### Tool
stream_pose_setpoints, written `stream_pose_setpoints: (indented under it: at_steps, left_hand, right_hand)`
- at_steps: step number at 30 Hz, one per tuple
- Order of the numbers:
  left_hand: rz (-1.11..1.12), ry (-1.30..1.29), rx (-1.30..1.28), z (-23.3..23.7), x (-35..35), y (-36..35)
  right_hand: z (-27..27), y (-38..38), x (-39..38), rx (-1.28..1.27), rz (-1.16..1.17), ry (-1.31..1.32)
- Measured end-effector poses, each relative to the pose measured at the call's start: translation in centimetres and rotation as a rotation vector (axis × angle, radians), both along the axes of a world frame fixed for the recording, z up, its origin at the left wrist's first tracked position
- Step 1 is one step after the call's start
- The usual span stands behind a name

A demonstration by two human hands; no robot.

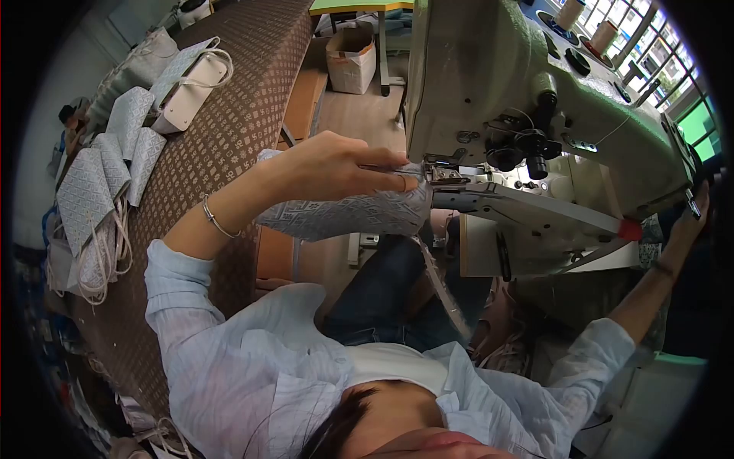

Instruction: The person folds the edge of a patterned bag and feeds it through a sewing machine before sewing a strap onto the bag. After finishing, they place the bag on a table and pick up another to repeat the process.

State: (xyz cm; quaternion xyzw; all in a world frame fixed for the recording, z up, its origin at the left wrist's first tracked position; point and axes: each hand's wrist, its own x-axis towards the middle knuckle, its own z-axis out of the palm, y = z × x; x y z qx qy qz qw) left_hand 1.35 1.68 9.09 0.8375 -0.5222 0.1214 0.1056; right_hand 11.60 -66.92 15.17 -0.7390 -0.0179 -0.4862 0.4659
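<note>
My left hand (340,170) grips the upper edge of a light grey patterned piece (348,216), its thumb and fingers closed on it beside the needle area of a sewing machine (459,84). The piece's right end lies at the presser foot (446,174), over the narrow arm (527,210). A thin pale strip (443,287) hangs below that end. My right hand (694,210) is at the machine's far right end, by the dark rim of its wheel; its fingers are mostly hidden in shadow.
A brown patterned table (222,130) at the left bears a cream bag (195,92) and several grey patterned pieces (88,191) with cords. An open carton (352,61) stands on the floor behind. Thread spools (569,14) top the machine. Part of a person (73,126) shows far left.
</note>
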Motion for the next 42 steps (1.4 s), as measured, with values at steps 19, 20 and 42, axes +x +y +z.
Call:
stream_pose_setpoints:
  at_steps: [19, 20, 42]
  left_hand:
    - [0.097, 0.062, 0.112, 0.5, -0.7, -0.1]
    - [0.097, 0.057, 0.114, 0.8, -0.9, -0.2]
    - [0.492, 0.064, 0.102, -3.7, -2.1, -4.6]
  right_hand:
    - [-2.4, 0.6, 0.5, 0.103, -0.045, -0.066]
    - [-3.4, 0.8, 0.5, 0.152, -0.026, -0.081]
    - [-23.1, 32.5, -17.1, -0.728, 0.093, 0.480]
